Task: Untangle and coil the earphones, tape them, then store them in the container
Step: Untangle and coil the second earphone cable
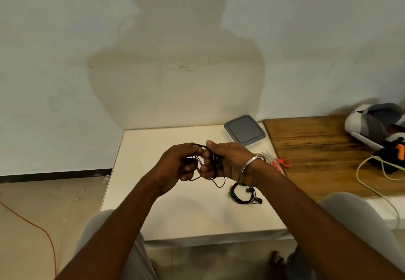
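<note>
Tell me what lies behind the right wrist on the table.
Past the right hand, red-handled scissors and a sliver of a pale ring show; the wrist covers the rest of both.

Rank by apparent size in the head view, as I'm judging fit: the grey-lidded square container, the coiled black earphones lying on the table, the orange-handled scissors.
1. Grey-lidded square container.
2 or 3. Coiled black earphones and orange-handled scissors look alike. The scissors are partly hidden, so I leave them unranked.

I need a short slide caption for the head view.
Left hand and right hand untangle earphones above the table; a coiled pair lies nearby.
</note>
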